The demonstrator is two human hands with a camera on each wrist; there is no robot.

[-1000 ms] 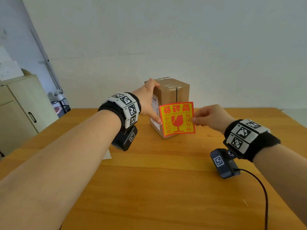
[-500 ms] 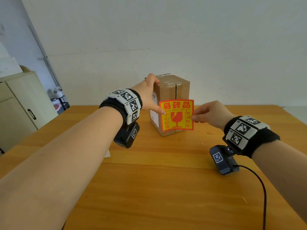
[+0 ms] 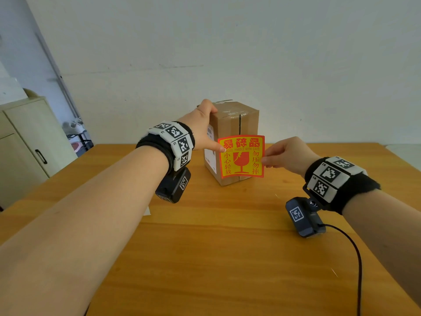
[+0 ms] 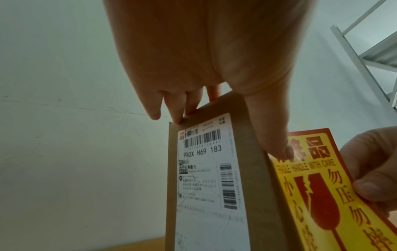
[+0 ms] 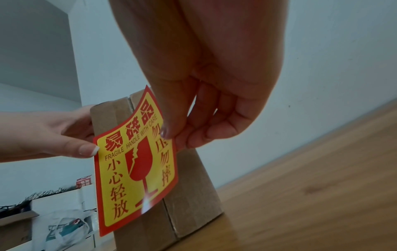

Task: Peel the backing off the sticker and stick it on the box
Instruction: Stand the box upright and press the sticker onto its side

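A brown cardboard box stands upright on the wooden table. My left hand grips its upper left corner, fingers over the top edge and thumb stretched onto the front. The thumb tip touches the upper left corner of a red and yellow fragile sticker. My right hand pinches the sticker's right edge between thumb and fingers. The sticker hangs slightly curved in front of the box's front face. Whether it sticks to the cardboard I cannot tell.
A white shipping label covers the box's left side. A white scrap of paper lies on the table under my left forearm. A black cable trails from my right wrist. A pale cabinet stands at the far left.
The right hand has brought the sticker slightly up and closer to the box front. The left hand stays on the box with its thumb at the sticker's left corner.
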